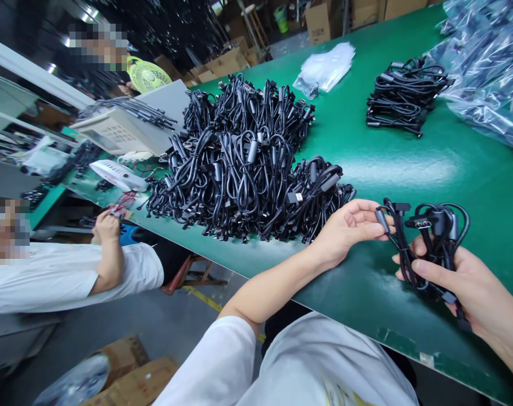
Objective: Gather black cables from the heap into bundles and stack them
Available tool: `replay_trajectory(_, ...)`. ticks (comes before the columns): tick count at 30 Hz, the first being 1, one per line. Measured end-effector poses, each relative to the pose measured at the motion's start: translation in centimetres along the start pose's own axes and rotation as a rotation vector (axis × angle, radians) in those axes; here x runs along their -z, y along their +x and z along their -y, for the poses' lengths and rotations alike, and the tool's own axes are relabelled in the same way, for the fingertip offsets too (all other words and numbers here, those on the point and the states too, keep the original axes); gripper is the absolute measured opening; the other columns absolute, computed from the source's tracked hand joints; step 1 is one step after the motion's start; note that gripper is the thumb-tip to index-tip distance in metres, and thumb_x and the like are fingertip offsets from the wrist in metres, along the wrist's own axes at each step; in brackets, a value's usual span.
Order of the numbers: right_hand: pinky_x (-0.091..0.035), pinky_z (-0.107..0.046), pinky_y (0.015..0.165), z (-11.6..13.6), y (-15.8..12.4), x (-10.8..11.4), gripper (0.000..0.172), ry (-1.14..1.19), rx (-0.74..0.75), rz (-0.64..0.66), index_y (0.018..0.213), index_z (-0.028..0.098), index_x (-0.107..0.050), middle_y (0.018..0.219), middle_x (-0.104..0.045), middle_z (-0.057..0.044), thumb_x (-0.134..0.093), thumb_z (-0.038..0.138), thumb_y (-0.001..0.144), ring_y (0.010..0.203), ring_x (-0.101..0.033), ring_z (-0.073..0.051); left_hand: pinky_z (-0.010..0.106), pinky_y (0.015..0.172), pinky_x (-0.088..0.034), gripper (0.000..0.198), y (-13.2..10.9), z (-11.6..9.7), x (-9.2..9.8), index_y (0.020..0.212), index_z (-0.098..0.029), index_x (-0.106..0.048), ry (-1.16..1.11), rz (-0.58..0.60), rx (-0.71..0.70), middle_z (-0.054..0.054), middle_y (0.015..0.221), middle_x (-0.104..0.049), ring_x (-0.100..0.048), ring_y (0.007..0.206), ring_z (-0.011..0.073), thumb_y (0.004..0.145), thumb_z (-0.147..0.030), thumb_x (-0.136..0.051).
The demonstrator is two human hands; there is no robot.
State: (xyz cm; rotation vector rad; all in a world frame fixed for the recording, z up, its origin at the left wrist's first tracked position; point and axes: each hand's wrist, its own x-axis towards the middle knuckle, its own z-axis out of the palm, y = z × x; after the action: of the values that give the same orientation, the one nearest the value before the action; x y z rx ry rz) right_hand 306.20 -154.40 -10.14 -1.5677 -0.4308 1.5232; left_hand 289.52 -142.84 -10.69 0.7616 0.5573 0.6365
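Black cable bundle [434,242] sits in the person's hands above the right end of the green-topped desk [429,163], looped into a loose coil. Its glossy black cords carry thick grey cylindrical ferrite beads [440,223], and a metal-tipped plug [421,224] points out from the top. No marking on the cords or plug is sharp enough to read, and the print on the person's white shirt [307,361] is cut off and unreadable.

Right hand [451,276] wraps around the bundle from below, fingers closed on the cords. Left hand [349,228] reaches in from the other side, its fingers extended to the coil's upper loop; whether they grip it, I cannot tell. The hands are close together on the same bundle without touching each other.

Just beyond the left hand lies a large heap of similar black cables [239,163], with a smaller heap [404,96] farther up the desk. Clear plastic bags [324,67] lie between them, and a pile of bagged goods [485,73] lies at the far right. Across the desk's near edge, a co-worker in a white T-shirt [57,282] holds red wires [121,203] in one hand [106,225]. Cardboard boxes [214,62] stand in the background.
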Motion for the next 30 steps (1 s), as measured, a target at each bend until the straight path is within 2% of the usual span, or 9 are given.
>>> replay_trajectory(4,-0.058,-0.029,0.069,-0.26,0.18,0.44,0.053,0.036,-0.033,0.086,0.092,0.025,-0.057,0.090,-0.074,-0.003,-0.090,0.044,0.054,0.075,-0.071,-0.022,0.030,0.077,-0.052,0.047,-0.09,-0.04,-0.04,0.099,-0.017,-0.060,-0.002,0.016,0.010,0.002,0.086,-0.071,-0.068,0.079,0.0149,0.062,-0.028,-0.087)
replay_trajectory(8,-0.057,-0.029,0.072,-0.31,0.20,0.53,0.051,0.031,-0.020,0.131,0.093,0.025,-0.057,0.091,-0.073,-0.002,-0.089,0.044,0.058,0.077,-0.070,-0.021,0.029,0.077,-0.051,0.043,-0.09,-0.03,-0.02,0.100,-0.017,-0.061,-0.019,0.035,0.010,0.001,0.088,-0.070,-0.067,0.079,0.0133,0.065,-0.025,-0.085)
replay_trajectory(24,-0.054,-0.029,0.072,-0.52,0.08,0.71,0.049,0.018,0.026,0.167,0.094,0.024,-0.056,0.090,-0.072,-0.003,-0.086,0.045,0.061,0.079,-0.068,-0.021,0.032,0.083,-0.050,0.046,-0.22,-0.14,-0.25,0.102,-0.018,-0.059,-0.013,0.019,0.051,0.001,0.090,-0.068,-0.064,0.081,0.0135,0.065,-0.028,-0.085)
replay_trajectory(30,-0.054,-0.026,0.070,-0.35,-0.16,0.61,0.047,0.016,0.031,0.175,0.095,0.025,-0.058,0.090,-0.073,-0.004,-0.085,0.046,0.062,0.078,-0.068,-0.019,0.030,0.082,-0.050,0.042,-0.16,0.08,-0.06,0.103,-0.018,-0.058,-0.028,0.052,0.029,0.001,0.092,-0.067,-0.064,0.083,0.0122,0.070,-0.025,-0.083)
